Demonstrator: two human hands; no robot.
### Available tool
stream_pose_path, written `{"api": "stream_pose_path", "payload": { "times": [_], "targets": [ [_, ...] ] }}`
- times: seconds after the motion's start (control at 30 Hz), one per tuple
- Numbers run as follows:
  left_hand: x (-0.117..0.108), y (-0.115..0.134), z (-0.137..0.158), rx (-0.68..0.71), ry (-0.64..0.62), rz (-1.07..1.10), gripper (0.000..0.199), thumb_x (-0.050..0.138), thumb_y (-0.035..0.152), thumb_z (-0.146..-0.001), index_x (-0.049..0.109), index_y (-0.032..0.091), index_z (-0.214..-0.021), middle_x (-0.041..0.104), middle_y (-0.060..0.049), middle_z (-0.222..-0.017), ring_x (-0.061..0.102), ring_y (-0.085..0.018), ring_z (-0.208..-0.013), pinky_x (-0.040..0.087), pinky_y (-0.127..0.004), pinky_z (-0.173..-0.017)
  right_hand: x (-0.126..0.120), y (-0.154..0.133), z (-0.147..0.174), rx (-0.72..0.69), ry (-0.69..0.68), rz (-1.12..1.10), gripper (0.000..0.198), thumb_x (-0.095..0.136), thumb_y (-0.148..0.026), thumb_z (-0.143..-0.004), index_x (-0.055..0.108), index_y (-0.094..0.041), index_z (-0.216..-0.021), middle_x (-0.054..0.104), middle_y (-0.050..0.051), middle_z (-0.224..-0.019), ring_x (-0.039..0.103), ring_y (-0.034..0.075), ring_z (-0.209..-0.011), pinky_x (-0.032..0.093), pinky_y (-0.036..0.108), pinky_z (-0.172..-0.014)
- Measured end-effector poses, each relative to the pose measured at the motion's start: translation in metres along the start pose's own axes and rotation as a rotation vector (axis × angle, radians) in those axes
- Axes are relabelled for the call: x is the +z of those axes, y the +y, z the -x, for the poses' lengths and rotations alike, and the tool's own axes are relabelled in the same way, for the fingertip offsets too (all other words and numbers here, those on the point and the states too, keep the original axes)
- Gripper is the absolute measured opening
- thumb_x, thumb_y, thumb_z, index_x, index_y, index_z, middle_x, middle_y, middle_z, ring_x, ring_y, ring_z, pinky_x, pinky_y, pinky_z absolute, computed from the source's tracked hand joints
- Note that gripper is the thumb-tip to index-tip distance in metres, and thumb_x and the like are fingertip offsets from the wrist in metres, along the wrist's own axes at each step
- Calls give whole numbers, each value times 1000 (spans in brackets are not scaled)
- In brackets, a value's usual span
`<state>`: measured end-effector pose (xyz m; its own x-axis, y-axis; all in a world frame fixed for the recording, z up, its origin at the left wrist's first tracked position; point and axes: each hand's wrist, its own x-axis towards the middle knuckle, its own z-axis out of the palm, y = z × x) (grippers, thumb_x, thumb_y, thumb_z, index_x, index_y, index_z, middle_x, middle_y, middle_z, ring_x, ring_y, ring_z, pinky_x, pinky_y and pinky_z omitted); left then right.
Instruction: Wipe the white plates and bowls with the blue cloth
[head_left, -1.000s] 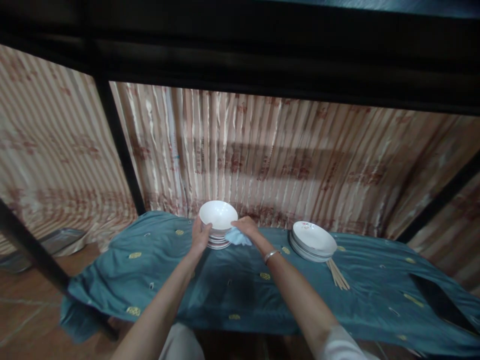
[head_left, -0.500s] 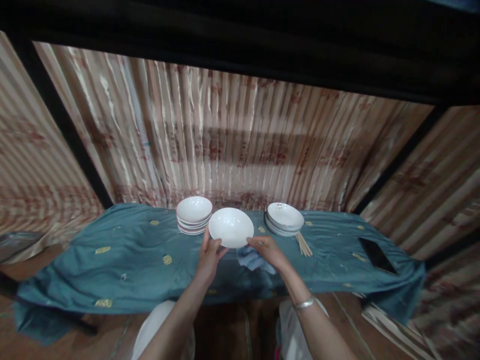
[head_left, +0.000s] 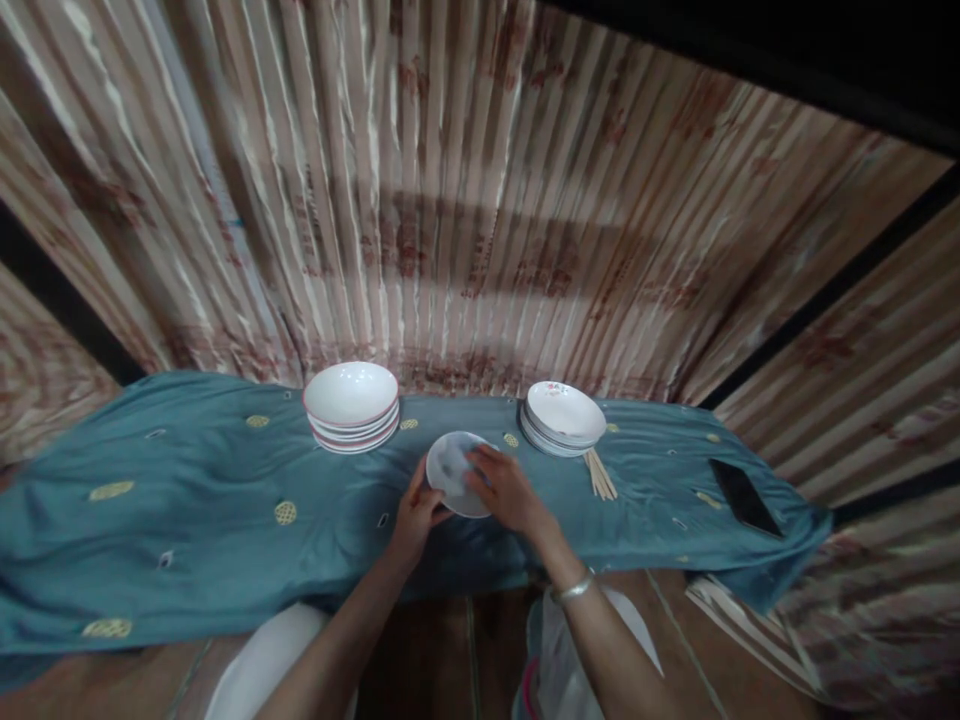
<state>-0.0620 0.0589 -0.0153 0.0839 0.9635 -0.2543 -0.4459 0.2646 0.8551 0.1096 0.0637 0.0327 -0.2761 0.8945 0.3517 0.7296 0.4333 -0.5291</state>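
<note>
My left hand (head_left: pixel 416 512) grips the near left rim of a white bowl (head_left: pixel 459 442) held over the front of the table. My right hand (head_left: pixel 510 488) reaches inside the bowl, fingers bent and pressed on a pale blue cloth (head_left: pixel 453 466). Motion blur and the fingers hide much of the cloth. Behind and to the left stands a stack of white bowls with red rims (head_left: pixel 352 405). To the right of the held bowl is another stack of white bowls (head_left: pixel 564 418), the top one with a floral print.
Wooden sticks (head_left: pixel 601 476) lie beside the right stack. A black phone (head_left: pixel 744 497) rests near the right end of the table, which has a teal cloth (head_left: pixel 217 500) with yellow motifs. A striped curtain (head_left: pixel 450 250) hangs behind, between dark posts.
My right hand has left the bowl's rim and moved inside it with the blue cloth, which lay on the table before. My left hand keeps its hold. The view has tilted down.
</note>
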Motion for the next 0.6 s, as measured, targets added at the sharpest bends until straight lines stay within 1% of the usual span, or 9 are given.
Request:
{"api": "stream_pose_path", "payload": {
  "times": [0.03,0.07,0.17,0.23,0.3,0.37,0.47,0.53,0.6],
  "targets": [
    [-3,0,0,-3,-5,-3,89,75,25,-63,45,28,-146,70,-7,-118,68,-25,-98,59,-43,-82,8,4,0,-8,-47,-65,31,51,-32,-94,70,-20,-116,67,13,-124,58,24,-121,45,41,-105],
    [-5,1,0,-9,-9,-9,89,75,25,-63,44,28,-146,68,-8,-122,68,-26,-100,59,-42,-82,14,9,0,6,-59,-133,30,50,-32,-95,71,-21,-113,67,12,-125,59,23,-122,46,39,-104],
    [-9,4,-1,-39,-11,-50,91,73,25,-64,41,26,-149,68,-9,-123,67,-26,-100,59,-42,-82,17,23,4,121,28,-239,31,46,-30,-96,71,-21,-112,68,10,-124,64,21,-114,50,34,-96],
    [-8,6,-2,-46,-14,-76,90,71,26,-65,40,24,-150,69,-10,-122,67,-26,-101,59,-42,-82,14,28,4,203,34,-160,29,47,-26,-95,71,-20,-112,71,10,-117,67,20,-105,50,30,-91],
    [-6,8,-1,-41,-32,-86,87,71,26,-67,41,25,-149,67,-10,-126,66,-28,-106,59,-42,-83,12,27,3,285,1,-10,27,49,-23,-94,70,-18,-110,73,10,-111,68,20,-101,49,29,-88],
    [-3,11,1,-37,-53,-93,85,70,25,-68,42,26,-148,65,-9,-132,63,-29,-113,58,-40,-85,16,23,1,338,-49,111,26,50,-26,-95,68,-17,-110,73,11,-106,69,22,-97,48,28,-85],
    [2,12,4,-51,-69,-111,84,69,24,-68,43,26,-148,62,-7,-137,59,-30,-121,58,-36,-86,29,14,-2,317,-115,177,28,52,-31,-96,65,-14,-114,73,13,-105,69,22,-96,48,28,-83],
    [2,12,3,-60,-73,-116,84,69,24,-69,43,27,-148,61,-6,-139,57,-30,-123,58,-34,-86,37,10,-4,282,-142,203,25,54,-26,-94,64,-14,-113,73,13,-107,68,22,-98,47,28,-84],
    [0,11,2,-66,-78,-111,83,70,25,-70,42,28,-148,60,-5,-140,56,-30,-126,57,-34,-87,40,7,-5,253,-191,215,20,55,-18,-91,67,-14,-105,73,13,-104,68,22,-98,47,28,-85]
  ]
}}
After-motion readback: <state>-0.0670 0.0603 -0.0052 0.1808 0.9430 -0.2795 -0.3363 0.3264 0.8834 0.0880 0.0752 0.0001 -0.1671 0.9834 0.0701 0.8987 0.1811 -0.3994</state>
